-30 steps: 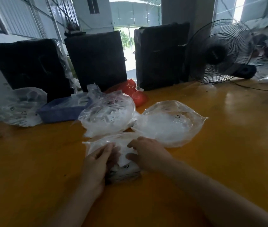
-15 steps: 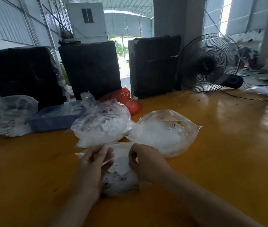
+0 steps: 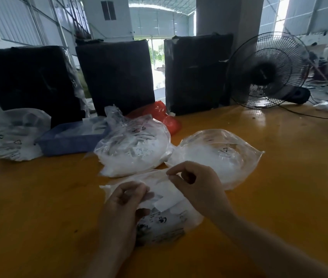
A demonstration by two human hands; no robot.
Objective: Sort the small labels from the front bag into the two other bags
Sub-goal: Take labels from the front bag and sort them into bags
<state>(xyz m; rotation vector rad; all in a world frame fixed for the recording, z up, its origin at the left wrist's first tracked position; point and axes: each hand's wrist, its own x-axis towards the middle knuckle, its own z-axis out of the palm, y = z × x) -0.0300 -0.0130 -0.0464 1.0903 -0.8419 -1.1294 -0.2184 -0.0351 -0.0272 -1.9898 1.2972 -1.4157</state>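
The near clear plastic bag [image 3: 165,215] has been pulled open: its mouth is now pinched by left hand [image 3: 122,203] and lifted by right hand [image 3: 195,183], so labels can be reached.

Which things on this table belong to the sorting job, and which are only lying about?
For the job:
- front bag, with labels, under both hands
- left hand, pinching the bag's film
- right hand, pinching the bag's top edge
- left back bag
- right back bag

Lying about:
- blue tray
- red bag
- far-left bag
- fan
- black blocks
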